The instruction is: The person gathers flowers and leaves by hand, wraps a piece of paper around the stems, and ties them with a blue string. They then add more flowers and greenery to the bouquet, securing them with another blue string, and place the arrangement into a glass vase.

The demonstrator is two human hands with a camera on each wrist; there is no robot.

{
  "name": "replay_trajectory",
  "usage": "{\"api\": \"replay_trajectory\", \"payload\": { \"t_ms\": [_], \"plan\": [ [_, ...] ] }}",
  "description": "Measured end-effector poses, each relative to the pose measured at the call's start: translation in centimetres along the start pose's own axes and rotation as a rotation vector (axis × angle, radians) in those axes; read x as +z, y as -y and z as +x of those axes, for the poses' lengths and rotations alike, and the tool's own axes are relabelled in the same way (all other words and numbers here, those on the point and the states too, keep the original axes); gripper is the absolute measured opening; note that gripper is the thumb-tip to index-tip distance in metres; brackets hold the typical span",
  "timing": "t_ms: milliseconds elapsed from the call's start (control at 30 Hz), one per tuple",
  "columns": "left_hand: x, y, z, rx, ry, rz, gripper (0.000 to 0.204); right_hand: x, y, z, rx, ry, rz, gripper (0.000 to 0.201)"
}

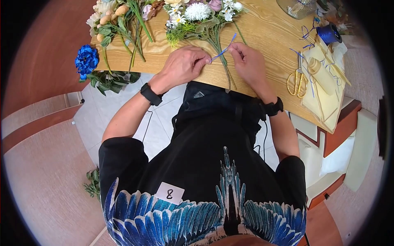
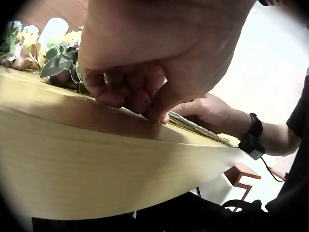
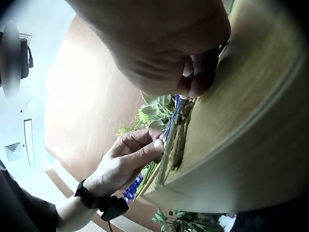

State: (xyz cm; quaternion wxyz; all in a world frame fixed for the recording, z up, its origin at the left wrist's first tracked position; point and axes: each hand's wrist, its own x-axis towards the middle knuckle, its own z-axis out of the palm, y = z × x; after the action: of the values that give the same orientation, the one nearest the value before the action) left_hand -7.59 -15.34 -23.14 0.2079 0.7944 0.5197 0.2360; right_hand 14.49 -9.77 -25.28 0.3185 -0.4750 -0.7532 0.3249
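A bouquet of artificial flowers (image 1: 198,13) lies on the table, its green stems (image 1: 216,41) bundled toward me. A blue cord (image 1: 222,53) runs across the stems. My left hand (image 1: 183,65) pinches one end of it at the left of the bundle, thumb against fingers. At the right, my right hand (image 1: 249,62) pinches the other end, with a short tail sticking up past the fingers. In the right wrist view the cord (image 3: 172,121) stretches between both hands along the stems. The left wrist view hides most of the cord behind my left hand (image 2: 145,63).
More artificial flowers (image 1: 107,18) lie at the left, with a blue flower (image 1: 86,61) at the table's edge. To the right are gold-handled scissors (image 1: 297,82), cream wrapping paper (image 1: 324,82) and a blue cord spool (image 1: 329,33). A glass vase (image 1: 296,9) stands at the back.
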Motion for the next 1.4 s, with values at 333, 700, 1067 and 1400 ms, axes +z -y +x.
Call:
{"api": "replay_trajectory", "payload": {
  "t_ms": [333,700,1067,1400],
  "plan": [
    [-0.7,-0.9,-0.1,-0.187,0.064,-0.037,0.016,0.1,-0.5,0.1,0.037,-0.009,0.032,0.012],
    [1.1,-2.2,-1.0,-0.427,-0.222,-0.32,0.03,-2.9,2.1,-0.1,-0.24,0.11,-0.091,0.031],
    [2.2,-2.3,1.6,-0.495,-0.055,-0.392,0.029,-1.4,1.2,-1.3,-0.065,0.116,-0.029,0.018],
    [3.8,-2.0,1.1,-0.609,-0.144,-1.477,0.023,-0.6,3.1,-3.2,-0.107,-0.057,0.15,0.014]
  ]
}}
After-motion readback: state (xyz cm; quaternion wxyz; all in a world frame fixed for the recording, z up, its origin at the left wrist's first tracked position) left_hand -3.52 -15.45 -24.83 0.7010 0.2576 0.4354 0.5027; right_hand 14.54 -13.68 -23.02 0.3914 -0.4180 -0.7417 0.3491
